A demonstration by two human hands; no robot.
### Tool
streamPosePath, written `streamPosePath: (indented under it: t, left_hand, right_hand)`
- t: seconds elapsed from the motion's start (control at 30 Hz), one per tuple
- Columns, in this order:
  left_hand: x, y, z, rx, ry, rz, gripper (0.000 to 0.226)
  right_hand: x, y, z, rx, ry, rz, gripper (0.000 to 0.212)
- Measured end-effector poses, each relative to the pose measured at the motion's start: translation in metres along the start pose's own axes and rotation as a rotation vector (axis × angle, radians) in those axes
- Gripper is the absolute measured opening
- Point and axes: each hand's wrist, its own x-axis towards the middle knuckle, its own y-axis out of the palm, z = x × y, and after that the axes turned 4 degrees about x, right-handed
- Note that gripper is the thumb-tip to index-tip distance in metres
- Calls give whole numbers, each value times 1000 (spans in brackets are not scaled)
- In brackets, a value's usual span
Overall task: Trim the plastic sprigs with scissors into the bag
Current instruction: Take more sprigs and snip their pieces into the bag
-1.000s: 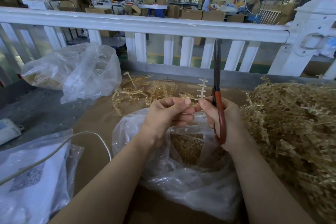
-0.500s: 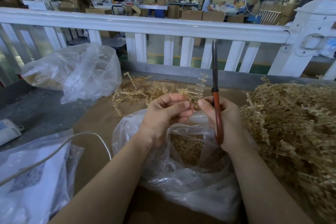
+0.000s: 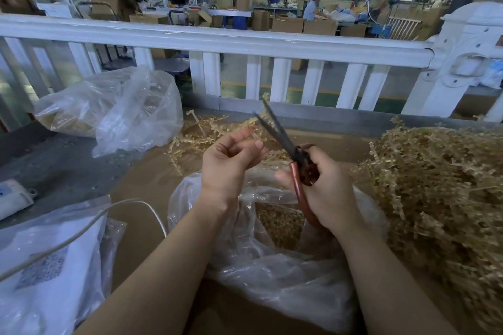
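1. Lying nearest the camera, a clear plastic bag (image 3: 285, 275) sits open on the brown cardboard-covered surface (image 3: 141, 179), with a heap of small tan trimmed pieces (image 3: 280, 223) visible through its mouth.
2. At the near left, a flat plastic packet with a printed white sheet (image 3: 46, 261) lies on the surface, and a pale cable (image 3: 81, 228) curves across it.
3. Above the open bag, the left hand (image 3: 231, 163) has its fingers curled, the grip pinched on a thin pale plastic sprig (image 3: 254, 134) whose outline is blurred.
4. Just beside it, the right hand (image 3: 324, 187) wraps its grip around the red-brown handles of the scissors (image 3: 283, 139); the dark blades stand slightly apart and point up and to the left, near the sprig.
5. To the right, a large tangled pile of tan sprigs (image 3: 441, 193) covers that side of the surface.
6. Beyond the hands, a looser scatter of sprigs (image 3: 201, 136) lies spread on the cardboard.
7. At the left edge, a white device (image 3: 13, 198) rests on the grey part of the surface, and farther back a second crumpled clear bag (image 3: 117, 111) holds more tan material.
8. A white railing (image 3: 217, 41) with upright posts borders the far side of the surface.
9. Past the railing lies a workshop hall with a green-painted floor strip, stacked cardboard boxes (image 3: 288, 24), tables, large windows, and people (image 3: 313, 8) at work in the distance.
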Motion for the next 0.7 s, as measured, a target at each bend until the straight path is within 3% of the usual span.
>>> streamPosePath:
  t: [0.13,0.33,0.7]
  left_hand:
    - [-2,2,0,89,70,35,22]
    - [-1,1,1,87,134,56,23]
    - [0,0,4,57,179,95,21]
  right_hand:
    - [0,2,-3,-225,-52,22,44]
    - [0,2,-10,-365,-23,-10,55]
    - [1,3,-11,-396,1,1,57]
